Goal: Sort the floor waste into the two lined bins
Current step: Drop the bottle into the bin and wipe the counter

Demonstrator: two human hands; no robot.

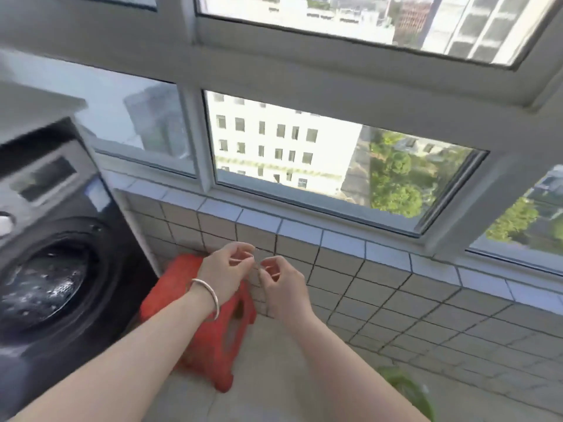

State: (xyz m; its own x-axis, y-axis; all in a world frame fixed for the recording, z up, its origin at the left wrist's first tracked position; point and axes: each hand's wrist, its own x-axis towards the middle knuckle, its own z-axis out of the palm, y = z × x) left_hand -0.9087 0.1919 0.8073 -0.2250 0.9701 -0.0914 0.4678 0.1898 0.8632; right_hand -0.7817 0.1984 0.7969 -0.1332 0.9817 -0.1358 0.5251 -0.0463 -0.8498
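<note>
Both of my hands are raised in front of the tiled wall, close together. My left hand [227,269], with a silver bangle on its wrist, has its fingers curled and thumb and forefinger pinched. My right hand [283,283] is curled the same way, a little lower. A thin pale strand [258,260] seems to run between the two pinches; I cannot make out what it is. No bin and no floor waste is in view.
A red plastic stool [213,333] stands on the floor under my hands. A dark front-loading washing machine [61,269] fills the left side. A tiled low wall [380,300] with windows above runs across. Something green and blurred [408,391] lies at the lower right.
</note>
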